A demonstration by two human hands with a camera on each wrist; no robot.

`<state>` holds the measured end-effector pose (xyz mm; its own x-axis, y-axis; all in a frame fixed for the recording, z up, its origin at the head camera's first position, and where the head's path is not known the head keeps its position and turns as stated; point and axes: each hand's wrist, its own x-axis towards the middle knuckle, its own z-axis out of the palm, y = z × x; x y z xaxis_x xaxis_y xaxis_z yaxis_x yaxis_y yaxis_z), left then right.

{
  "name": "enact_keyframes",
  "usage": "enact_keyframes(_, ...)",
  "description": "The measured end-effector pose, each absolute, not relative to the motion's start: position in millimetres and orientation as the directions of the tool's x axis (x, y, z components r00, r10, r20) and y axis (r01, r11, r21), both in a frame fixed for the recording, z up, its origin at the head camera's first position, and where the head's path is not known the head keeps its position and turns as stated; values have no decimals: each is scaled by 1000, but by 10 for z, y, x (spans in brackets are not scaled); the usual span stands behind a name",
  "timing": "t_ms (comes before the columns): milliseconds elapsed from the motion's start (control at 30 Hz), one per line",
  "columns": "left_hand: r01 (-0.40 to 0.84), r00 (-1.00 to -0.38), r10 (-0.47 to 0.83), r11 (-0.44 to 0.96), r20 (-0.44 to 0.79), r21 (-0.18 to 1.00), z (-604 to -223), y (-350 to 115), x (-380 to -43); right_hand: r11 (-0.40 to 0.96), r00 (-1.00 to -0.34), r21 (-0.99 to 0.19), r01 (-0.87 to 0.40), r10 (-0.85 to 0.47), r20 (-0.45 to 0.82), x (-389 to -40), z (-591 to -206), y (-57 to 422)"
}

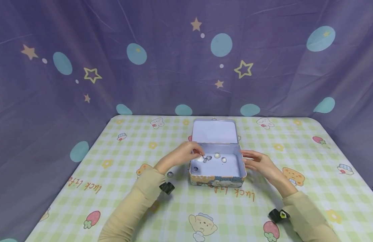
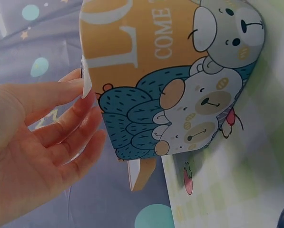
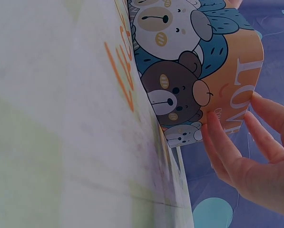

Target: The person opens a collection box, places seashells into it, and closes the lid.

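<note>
An open hinged tin box (image 1: 217,183) with cartoon bears on its sides stands on the table, its lid (image 1: 215,131) tipped back. My left hand (image 1: 186,153) reaches over the left wall and pinches a small white shell-like piece (image 1: 200,158); the left wrist view shows only a white edge (image 2: 87,80) of it by the thumb, the rest hidden. Inside the box lie several small round shell-like pieces, among them a pale one (image 1: 217,155) and a grey one (image 1: 195,169). Against the box's right wall, my right hand (image 1: 263,166) rests its extended fingertips (image 3: 213,118).
One more small grey shell-like piece (image 1: 170,174) lies on the table left of the box, near the left wrist. A green-and-white checked cloth (image 1: 234,218) covers the table. Behind it hangs a purple curtain (image 1: 174,84) with stars and blue dots.
</note>
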<state>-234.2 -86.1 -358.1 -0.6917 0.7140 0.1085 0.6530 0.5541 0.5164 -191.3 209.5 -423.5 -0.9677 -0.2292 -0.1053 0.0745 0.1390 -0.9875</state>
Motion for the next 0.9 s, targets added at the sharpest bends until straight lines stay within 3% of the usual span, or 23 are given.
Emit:
enact_keyframes(267, 636, -692, 721, 597, 20, 488, -3572, -793, -2329, 139, -968, -988, 69, -232, -100, -1912, -4238, 2100)
enact_keyframes(633, 685, -635, 773, 566, -7, 458, -3594, -702, -2333, 131, -968, -989, 69, -233, -98, -1915, -4240, 2097)
enact_keyframes(900, 687, -629, 777, 567, -20, 454, -3615, -660, -2319, 143, -968, -988, 66, -233, -99, -1913, -4234, 2098)
